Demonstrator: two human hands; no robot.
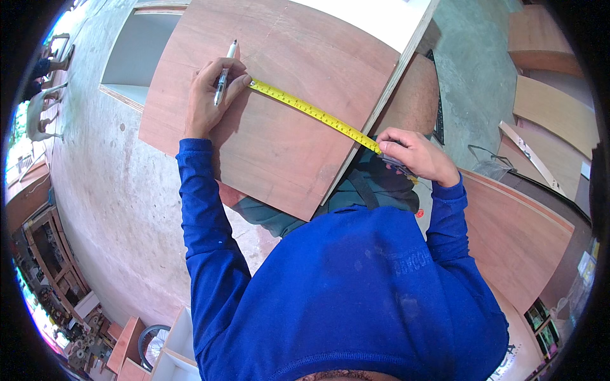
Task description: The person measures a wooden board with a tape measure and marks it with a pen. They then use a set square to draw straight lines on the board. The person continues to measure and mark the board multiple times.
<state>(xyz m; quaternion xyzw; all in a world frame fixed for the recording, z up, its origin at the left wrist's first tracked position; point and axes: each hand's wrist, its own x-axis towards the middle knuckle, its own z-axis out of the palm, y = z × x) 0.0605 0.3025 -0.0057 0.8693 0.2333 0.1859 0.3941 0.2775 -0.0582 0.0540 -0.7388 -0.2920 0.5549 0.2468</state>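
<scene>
A yellow tape measure (312, 112) is drawn out across a reddish plywood panel (279, 171), its blade slanting down to the right. My left hand (206, 95) rests over the panel's left part, closed on a white pen (222, 87) with a dark tip pointing up. Its thumb and fingertips meet the tape's free end. Just past the panel's right edge, my right hand (420, 156) is closed around the tape measure's dark case, which the fingers mostly hide. The panel lies over my legs.
An open box-shaped cabinet (141, 51) with a pale inside stands beyond the panel's left side. More plywood boards (515, 235) lean at the right, near a narrow wooden strip (532, 157). A wooden frame (57, 254) and cluttered small items sit at the far left.
</scene>
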